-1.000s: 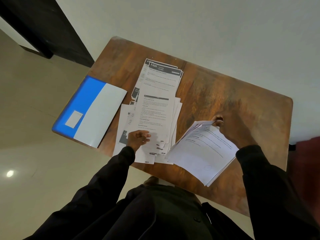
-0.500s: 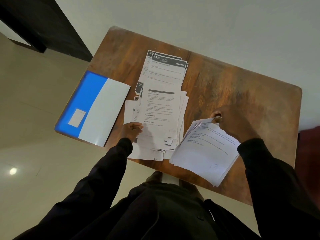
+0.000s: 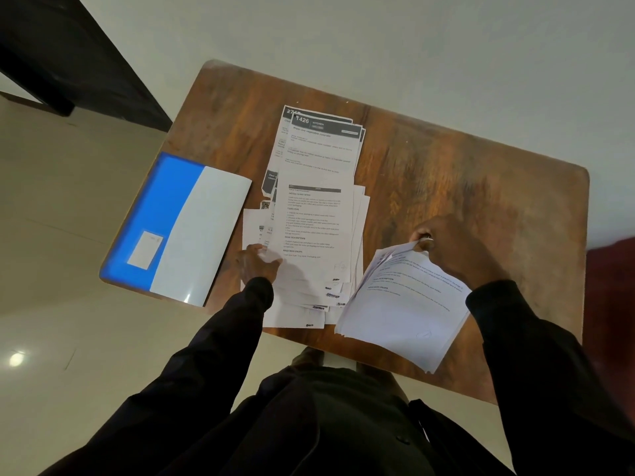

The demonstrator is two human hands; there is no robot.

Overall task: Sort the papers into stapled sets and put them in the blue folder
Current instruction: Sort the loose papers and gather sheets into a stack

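Note:
A loose pile of printed papers (image 3: 318,214) lies fanned out in the middle of the wooden table (image 3: 446,180). My left hand (image 3: 256,264) pinches the lower left corner of the top sheet of that pile. My right hand (image 3: 450,250) grips the top corner of a separate sheaf of papers (image 3: 402,310), held tilted over the table's near right part. The blue folder (image 3: 171,221) lies shut at the table's left edge, with a white label on its blue half and a pale half toward the pile.
The table's near edge runs just in front of my body, and the folder overhangs its left edge. A dark piece of furniture (image 3: 68,56) stands on the floor at the far left. Something dark red (image 3: 615,266) shows at the right border.
My left hand has slid from the pile's lower middle to its left side and taken the top sheet's corner. The right hand keeps the same hold on its sheaf.

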